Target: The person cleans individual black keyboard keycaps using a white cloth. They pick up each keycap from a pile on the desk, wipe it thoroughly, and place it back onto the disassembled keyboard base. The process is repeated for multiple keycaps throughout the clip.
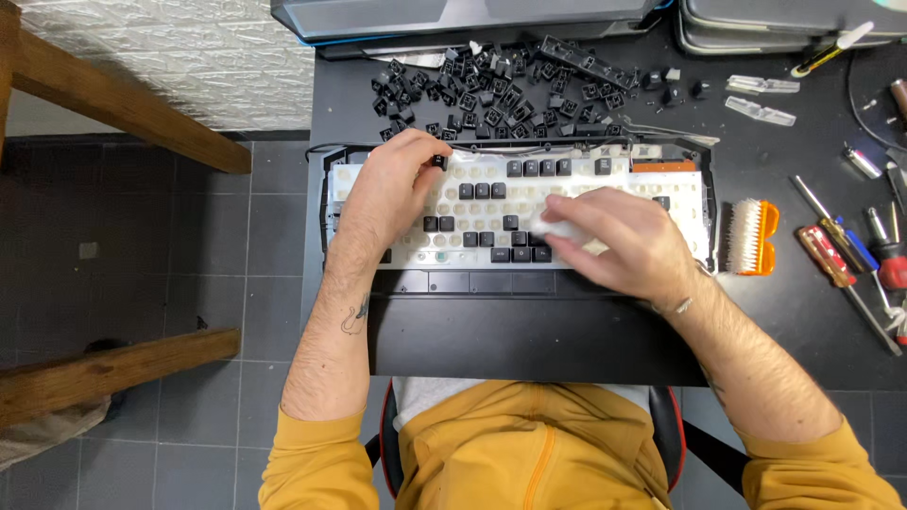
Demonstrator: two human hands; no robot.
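Left hand (392, 189) pinching a black keycap (439, 161) at keyboard (680, 203) top edge; right hand (614, 241) gripping white cloth (557, 229); brush (751, 236) beside.

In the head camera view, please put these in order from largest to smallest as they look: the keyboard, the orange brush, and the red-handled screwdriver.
1. Keyboard, by far the largest.
2. Red-handled screwdriver, longer than the brush but much thinner.
3. Orange brush, shorter but wider.
The last two look near in area, so their order is unsure.

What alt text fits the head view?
Two hands work on a keyboard with most keys removed: left hand pinches a key, right hand presses a white cloth. Loose keycaps, a brush and screwdrivers lie around.
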